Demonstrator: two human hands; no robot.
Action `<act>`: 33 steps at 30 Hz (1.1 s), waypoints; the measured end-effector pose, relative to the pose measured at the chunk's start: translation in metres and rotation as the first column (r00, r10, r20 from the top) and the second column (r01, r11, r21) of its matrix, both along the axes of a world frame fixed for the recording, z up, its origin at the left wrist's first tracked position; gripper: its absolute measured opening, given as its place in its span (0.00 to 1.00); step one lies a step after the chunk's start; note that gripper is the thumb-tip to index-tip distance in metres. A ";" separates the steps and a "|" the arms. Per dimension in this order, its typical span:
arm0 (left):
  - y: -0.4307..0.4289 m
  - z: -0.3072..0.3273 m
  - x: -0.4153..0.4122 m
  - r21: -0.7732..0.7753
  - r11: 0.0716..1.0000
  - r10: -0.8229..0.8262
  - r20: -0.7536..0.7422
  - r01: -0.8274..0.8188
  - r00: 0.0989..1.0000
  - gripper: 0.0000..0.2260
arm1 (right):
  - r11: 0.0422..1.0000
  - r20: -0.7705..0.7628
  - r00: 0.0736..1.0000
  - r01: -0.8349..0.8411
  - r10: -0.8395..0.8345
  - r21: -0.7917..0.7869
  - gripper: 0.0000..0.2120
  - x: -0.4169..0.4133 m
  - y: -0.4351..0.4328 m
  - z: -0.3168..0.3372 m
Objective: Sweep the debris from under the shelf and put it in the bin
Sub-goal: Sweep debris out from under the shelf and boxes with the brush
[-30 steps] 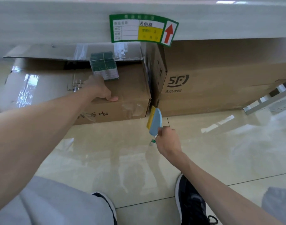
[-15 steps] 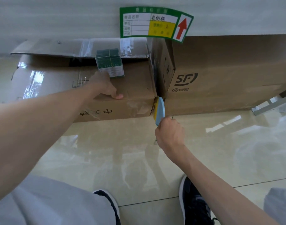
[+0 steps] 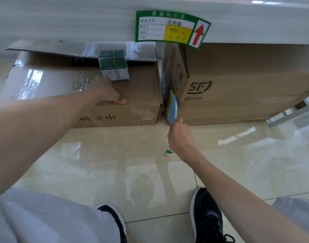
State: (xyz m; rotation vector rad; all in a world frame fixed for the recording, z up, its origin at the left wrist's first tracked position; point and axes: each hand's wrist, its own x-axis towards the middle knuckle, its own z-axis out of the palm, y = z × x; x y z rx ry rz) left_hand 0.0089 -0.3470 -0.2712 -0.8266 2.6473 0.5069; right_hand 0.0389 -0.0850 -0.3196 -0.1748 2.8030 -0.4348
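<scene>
Head view: one scrap of debris [image 3: 168, 152], green and white, lay on the tile floor [image 3: 115, 163] near the right wrist, well clear of the boxes. No bin in view. More debris under the shelf [image 3: 62, 20], if any, hidden by the boxes.

Right hand [image 3: 180, 135] was closed around the near end of a brush [image 3: 172, 109], blue with a yellow edge. Its far end was pushed into the narrow gap between the left box [image 3: 132, 106] and the right box [image 3: 246, 88], low at the floor. Judged: the gap was the only way in under the shelf, hence the brush held on edge.

Left hand [image 3: 108, 92] was flat on top of the left box, thumb over its near edge, fingers resting, clasping nothing. Likely bracing the box or the body while crouched. A small green packet [image 3: 114, 67] sat on the box just beyond the fingers.

A green label [image 3: 171, 28] with a red arrow hung from the shelf edge above the gap. Dark shoes [image 3: 207, 216] at near edge.
</scene>
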 end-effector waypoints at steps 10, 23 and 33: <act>-0.008 -0.010 -0.002 -0.018 1.000 0.013 -0.022 -0.013 1.000 0.48 | 0.995 0.086 0.996 0.042 -0.035 -0.088 0.16 -0.054 -0.057 -0.024; -0.010 -0.015 -0.010 -0.021 0.999 0.034 0.008 -0.034 0.999 0.48 | 0.970 0.294 0.940 0.213 -0.171 -0.120 0.14 0.002 -0.011 -0.047; -0.053 -0.089 -0.044 -0.068 0.994 0.082 -0.052 -0.086 0.995 0.43 | 0.995 0.376 0.922 0.068 -0.089 0.067 0.14 0.018 0.019 -0.015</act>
